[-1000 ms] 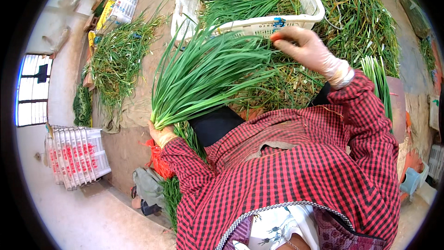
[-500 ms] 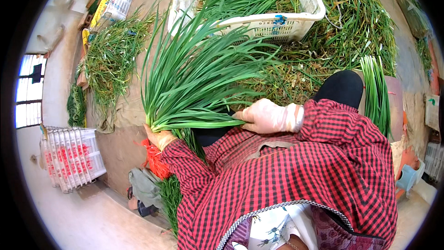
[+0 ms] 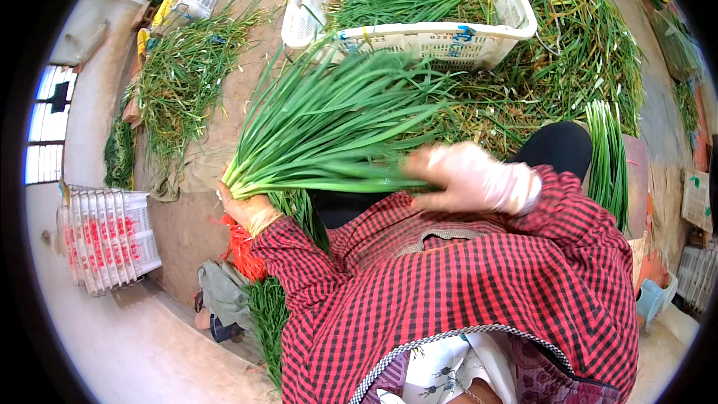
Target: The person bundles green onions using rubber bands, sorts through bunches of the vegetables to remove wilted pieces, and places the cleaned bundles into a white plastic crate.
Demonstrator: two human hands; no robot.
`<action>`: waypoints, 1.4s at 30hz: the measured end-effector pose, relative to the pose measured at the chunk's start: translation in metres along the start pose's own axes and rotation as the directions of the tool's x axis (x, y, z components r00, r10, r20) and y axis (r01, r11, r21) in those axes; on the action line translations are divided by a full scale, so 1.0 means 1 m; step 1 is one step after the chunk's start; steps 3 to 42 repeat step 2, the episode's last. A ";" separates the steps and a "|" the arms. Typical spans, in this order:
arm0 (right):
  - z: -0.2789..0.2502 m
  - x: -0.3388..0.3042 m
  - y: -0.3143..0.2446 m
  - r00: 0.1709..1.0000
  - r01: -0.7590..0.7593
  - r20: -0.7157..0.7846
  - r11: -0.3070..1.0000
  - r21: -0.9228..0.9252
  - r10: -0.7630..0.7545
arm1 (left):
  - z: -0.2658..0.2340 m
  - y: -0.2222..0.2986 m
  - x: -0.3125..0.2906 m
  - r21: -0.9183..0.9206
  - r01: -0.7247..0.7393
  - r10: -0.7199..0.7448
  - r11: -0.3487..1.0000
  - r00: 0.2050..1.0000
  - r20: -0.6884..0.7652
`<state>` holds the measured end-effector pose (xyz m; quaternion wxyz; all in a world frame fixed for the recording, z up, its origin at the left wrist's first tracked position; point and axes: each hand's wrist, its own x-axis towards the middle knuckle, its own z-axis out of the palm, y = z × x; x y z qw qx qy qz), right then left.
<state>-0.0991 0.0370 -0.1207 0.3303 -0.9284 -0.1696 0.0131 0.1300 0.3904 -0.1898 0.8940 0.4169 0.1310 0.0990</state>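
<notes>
My left hand (image 3: 247, 213), with a yellowish band at its wrist, is closed round the pale stem ends of a large bunch of green chives (image 3: 336, 123). The long leaves fan out up and to the right, over my lap. Beside the right-hand side of the leaves is my right hand (image 3: 479, 176), in a thin pale covering. It is blurred by motion, but its thumb stands apart from its fingers and I see nothing held. Orange-red ties (image 3: 243, 251) hang just below my left wrist.
Ahead stands a white plastic crate (image 3: 419, 37) with chives inside. Loose leaves lie in a heap (image 3: 583, 45) at right and a smaller pile (image 3: 183, 82) at left. A neat chive bundle (image 3: 608, 161) rests by my right knee. Stacked white crates (image 3: 112, 239) stand at far left.
My right hand has moved right, away from the leaf ends it was pinching, and its fingers have parted. My left hand and the bunch have shifted slightly left.
</notes>
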 end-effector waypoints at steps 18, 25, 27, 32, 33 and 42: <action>-0.040 0.011 0.008 0.982 -0.113 -0.167 0.982 -0.152 0.087 | 0.040 0.019 -0.009 -0.087 -0.042 0.052 0.995 0.993 0.109; -0.040 0.011 0.008 0.982 -0.113 -0.167 0.982 -0.152 0.087 | 0.040 0.019 -0.009 -0.087 -0.042 0.052 0.995 0.993 0.109; -0.040 0.011 0.008 0.982 -0.113 -0.167 0.982 -0.152 0.087 | 0.040 0.019 -0.009 -0.087 -0.042 0.052 0.995 0.993 0.109; -0.040 0.011 0.008 0.982 -0.113 -0.167 0.982 -0.152 0.087 | 0.040 0.019 -0.009 -0.087 -0.042 0.052 0.995 0.993 0.109; -0.040 0.011 0.008 0.982 -0.113 -0.167 0.982 -0.152 0.087 | 0.040 0.019 -0.009 -0.087 -0.042 0.052 0.995 0.993 0.109; -0.040 0.011 0.008 0.982 -0.113 -0.167 0.982 -0.152 0.087 | 0.040 0.019 -0.009 -0.087 -0.042 0.052 0.995 0.993 0.109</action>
